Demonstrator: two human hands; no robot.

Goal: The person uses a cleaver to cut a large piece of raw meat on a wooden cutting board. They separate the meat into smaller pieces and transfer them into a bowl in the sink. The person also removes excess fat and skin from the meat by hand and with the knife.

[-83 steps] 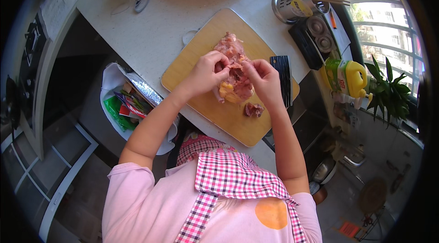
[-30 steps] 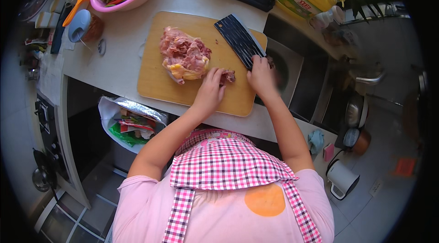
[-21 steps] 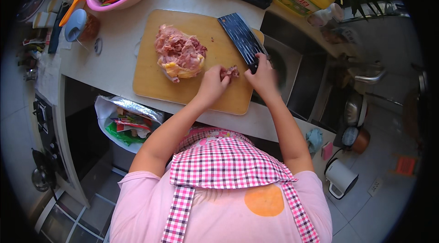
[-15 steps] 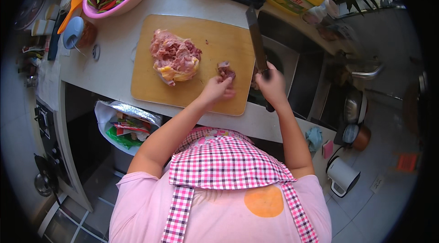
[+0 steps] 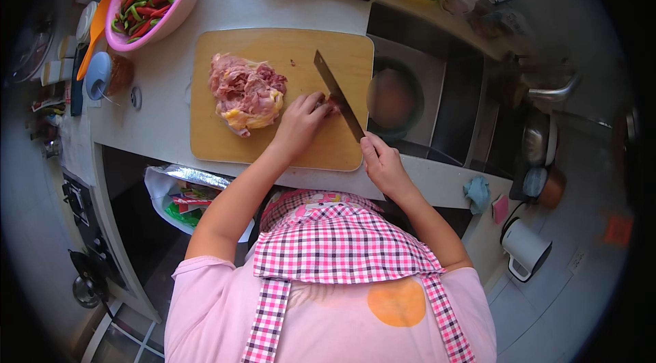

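Observation:
A heap of raw chicken (image 5: 246, 93), pink with yellow fat, lies on the left half of a wooden cutting board (image 5: 273, 150). My left hand (image 5: 303, 119) rests on the board's right half, its fingers closed on a small dark-red piece of meat (image 5: 333, 105) that they mostly cover. Gripped by its handle in my right hand (image 5: 385, 162) is a cleaver (image 5: 341, 98). Its blade slants up and left across the board, close beside the small piece and my left fingertips. Whether the edge touches the meat, I cannot tell.
Right of the board is a sink (image 5: 437, 83) with a dark round bowl (image 5: 415, 83) in it. A pink basin (image 5: 186, 9) of red and green peppers stands at the far left, near an orange spatula (image 5: 96, 30) and a lidded jar (image 5: 121, 75). A lined bin (image 5: 160, 192) sits below the counter edge.
The cleaver has come left and down, from beside the sink to over the board at the small piece. My left hand has shifted slightly left and up, and the whole view has shifted a little.

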